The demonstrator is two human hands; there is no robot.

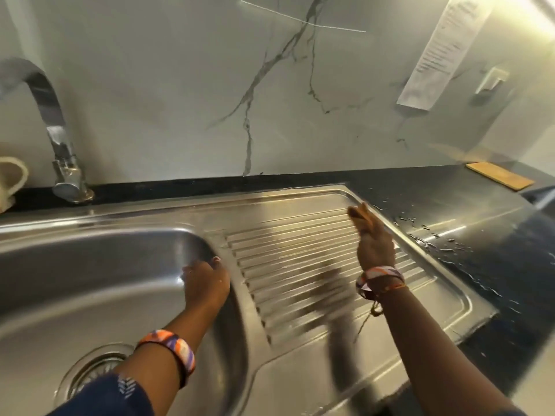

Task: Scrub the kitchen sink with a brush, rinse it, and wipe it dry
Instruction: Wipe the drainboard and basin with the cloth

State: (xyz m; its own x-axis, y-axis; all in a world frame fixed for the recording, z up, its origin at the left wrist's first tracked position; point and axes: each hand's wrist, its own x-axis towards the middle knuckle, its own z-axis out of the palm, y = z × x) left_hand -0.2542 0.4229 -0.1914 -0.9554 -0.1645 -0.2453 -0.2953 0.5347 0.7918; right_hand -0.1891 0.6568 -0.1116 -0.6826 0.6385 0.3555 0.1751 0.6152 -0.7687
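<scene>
Two hands on the sink [300, 370], neither showing a brush or cloth.

The steel sink fills the lower view: bowl [90, 265] on the left with its drain [87, 370], ribbed drainboard [300, 265] on the right. The left hand [207, 283] rests on the bowl's right rim, fingers curled over the edge, gripping it. The right hand [374, 238] is over the far right of the drainboard, fingers extended and blurred; whether it holds anything I cannot tell. Droplets [432, 241] lie on the dark counter [480, 220] just beside it, and the tap [57, 139] stands behind the bowl with no stream visible. I judge this as hand-sweeping water off the drainboard, late in the rinse. Next comes a dry cloth, none in sight, worked along the ribs toward the bowl.
</scene>
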